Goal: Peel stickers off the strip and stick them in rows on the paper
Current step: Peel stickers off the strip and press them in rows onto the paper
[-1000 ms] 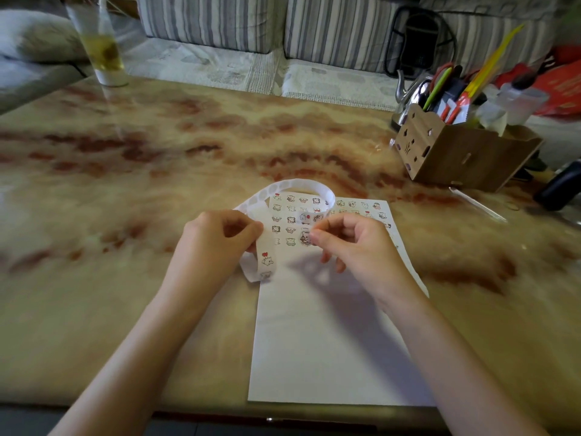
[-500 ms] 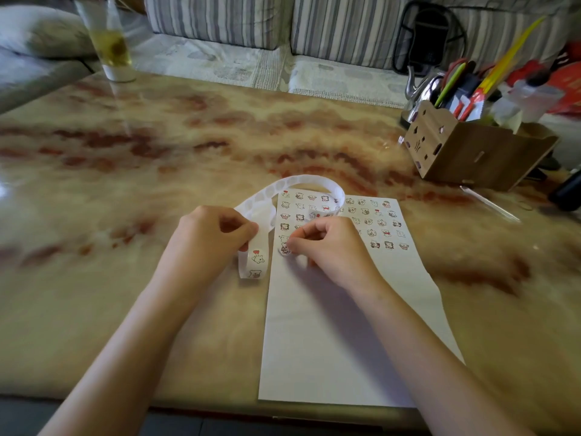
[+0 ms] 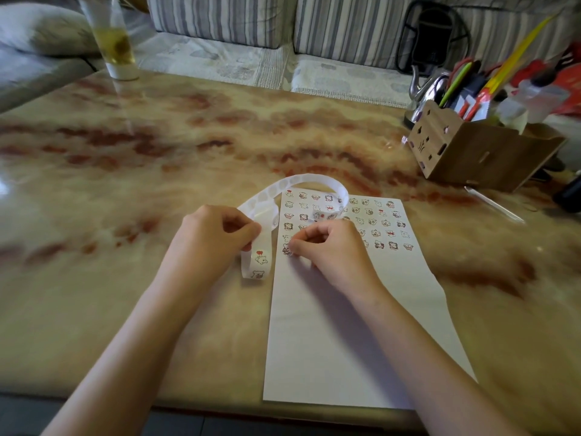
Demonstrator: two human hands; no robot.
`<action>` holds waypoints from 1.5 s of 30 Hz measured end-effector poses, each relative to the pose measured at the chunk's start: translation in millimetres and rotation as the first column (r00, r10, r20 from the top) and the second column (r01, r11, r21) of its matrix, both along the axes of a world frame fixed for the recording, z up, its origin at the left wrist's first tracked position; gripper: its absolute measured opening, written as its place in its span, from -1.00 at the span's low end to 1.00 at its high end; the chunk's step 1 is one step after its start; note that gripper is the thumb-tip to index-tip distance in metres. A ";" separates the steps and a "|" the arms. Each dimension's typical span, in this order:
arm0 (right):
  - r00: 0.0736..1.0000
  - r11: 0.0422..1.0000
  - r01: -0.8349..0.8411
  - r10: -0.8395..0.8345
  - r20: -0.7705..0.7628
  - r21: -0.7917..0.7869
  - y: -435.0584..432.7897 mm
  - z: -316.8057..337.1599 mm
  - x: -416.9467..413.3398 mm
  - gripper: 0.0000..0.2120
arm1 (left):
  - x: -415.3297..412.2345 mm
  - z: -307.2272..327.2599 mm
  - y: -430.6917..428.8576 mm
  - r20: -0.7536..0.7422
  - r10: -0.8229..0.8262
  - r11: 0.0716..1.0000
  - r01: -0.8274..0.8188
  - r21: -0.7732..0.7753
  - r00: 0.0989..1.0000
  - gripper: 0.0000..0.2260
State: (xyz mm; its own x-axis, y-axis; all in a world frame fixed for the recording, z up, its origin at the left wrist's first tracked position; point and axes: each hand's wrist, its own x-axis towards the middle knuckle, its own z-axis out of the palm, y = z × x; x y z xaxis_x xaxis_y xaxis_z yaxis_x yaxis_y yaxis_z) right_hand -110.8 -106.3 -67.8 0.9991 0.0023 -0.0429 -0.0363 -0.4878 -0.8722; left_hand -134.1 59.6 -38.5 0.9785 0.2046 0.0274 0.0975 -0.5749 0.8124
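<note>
While the strip (image 3: pixel 309 180) loops over the paper's (image 3: pixel 345 341) twelve o'clock end, where rows of stickers (image 3: pixel 381 212) sit, the left hand (image 3: pixel 213 240) pinches its tail between thumb and curled fingers at nine o'clock of the sheet. The right hand (image 3: pixel 330 247), knuckles up and fingers curled, pinches one sticker (image 3: pixel 286 251) down at the paper's left edge. At two o'clock a wooden organizer (image 3: pixel 471 155) holds pens; at eleven a glass (image 3: pixel 114 42) holds yellowish liquid.

Glossy marble-look table (image 3: pixel 157 158), matt white paper (image 3: pixel 345 341), wooden organizer box (image 3: pixel 471 155)
</note>
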 end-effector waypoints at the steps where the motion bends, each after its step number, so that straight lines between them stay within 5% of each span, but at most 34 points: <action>1: 1.000 1.000 0.005 -0.005 0.005 -0.006 0.2 -0.3 -0.4 -0.91 | 0.0 0.0 -0.1 0.001 -0.002 1.000 0.002 0.005 1.000 -0.85; 26: 0.995 0.981 0.035 -0.016 0.099 -0.193 4.6 -3.3 -7.5 -0.97 | -1.1 -0.4 -1.5 0.005 0.000 1.000 0.000 -0.006 1.000 -0.85; 32: 0.995 0.984 0.028 -0.011 0.097 -0.175 3.4 -5.2 -6.3 -0.94 | -1.5 -0.1 -2.0 0.004 0.006 1.000 -0.006 -0.003 1.000 -0.85; 36: 0.997 0.992 0.024 -0.015 0.074 -0.121 0.3 -4.9 -2.9 -0.75 | -2.0 0.6 -2.8 -0.004 0.003 1.000 -0.003 -0.018 1.000 -0.85; 45: 0.996 0.990 0.042 -0.031 0.080 -0.137 0.3 -5.7 -1.7 -0.78 | -3.0 1.3 -3.3 -0.005 -0.005 0.999 0.005 -0.044 1.000 -0.84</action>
State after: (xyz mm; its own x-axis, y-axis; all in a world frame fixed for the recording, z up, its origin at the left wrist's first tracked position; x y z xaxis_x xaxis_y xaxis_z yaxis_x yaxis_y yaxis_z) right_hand -112.5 -106.0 -73.5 0.9987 -0.0344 0.0373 0.0090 -0.6037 -0.7971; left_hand -137.1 56.4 -37.2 0.9795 0.2010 0.0140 0.0987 -0.5395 0.8362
